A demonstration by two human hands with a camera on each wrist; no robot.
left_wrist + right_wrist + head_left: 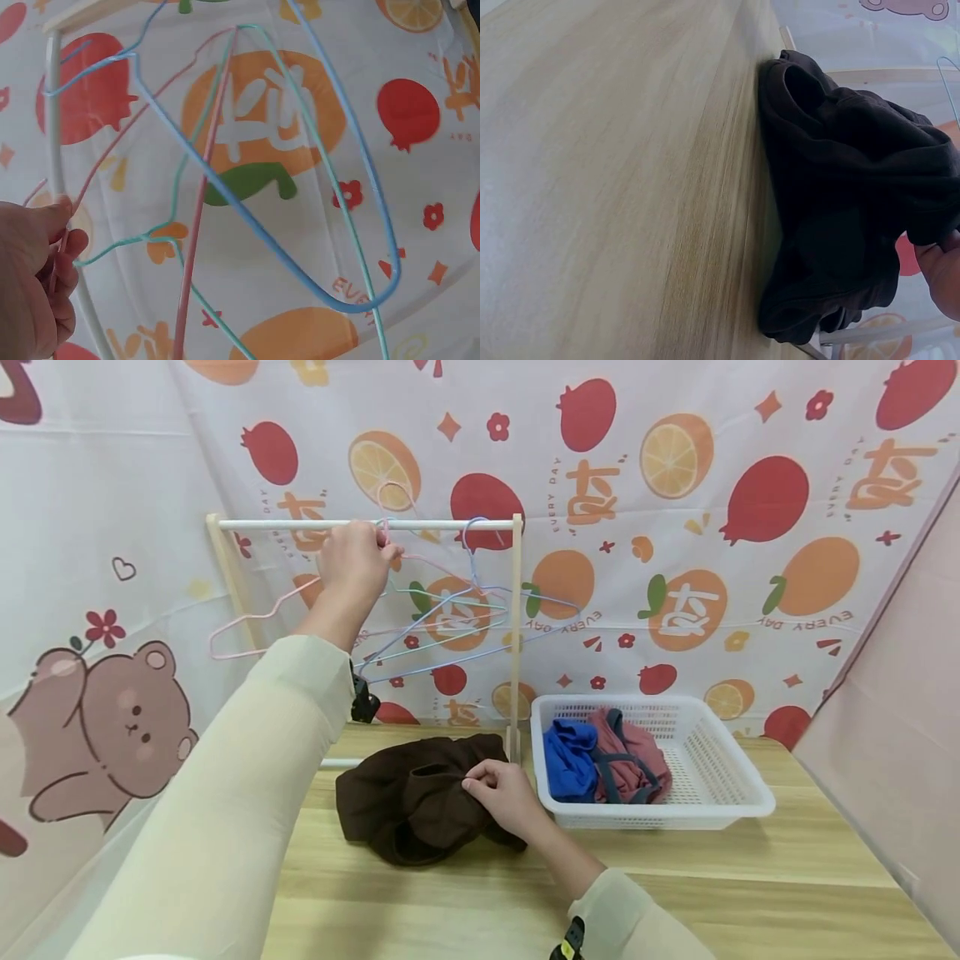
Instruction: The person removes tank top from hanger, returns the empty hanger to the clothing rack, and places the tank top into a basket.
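In the head view my left hand (349,564) is raised at the rail of a small rack. Its thumb and fingers grip a pink wire hanger (201,217) just below the hook. A blue hanger (472,568) and a mint-green hanger (337,195) hang from the rail beside it. Lower down, my right hand (513,802) pinches the upper right side of a dark brown garment (375,793) between thumb and fingers. The garment lies bunched on the table, and an opening in its cloth shows in the right wrist view.
The rack's white rail (300,525) spans two wooden posts (517,635) behind the garment. To the right stands a white plastic basket (660,815) with a blue garment (566,768) and a dusty-red garment (645,747) inside. A fruit-print cloth (675,568) backs the wooden table (675,877).
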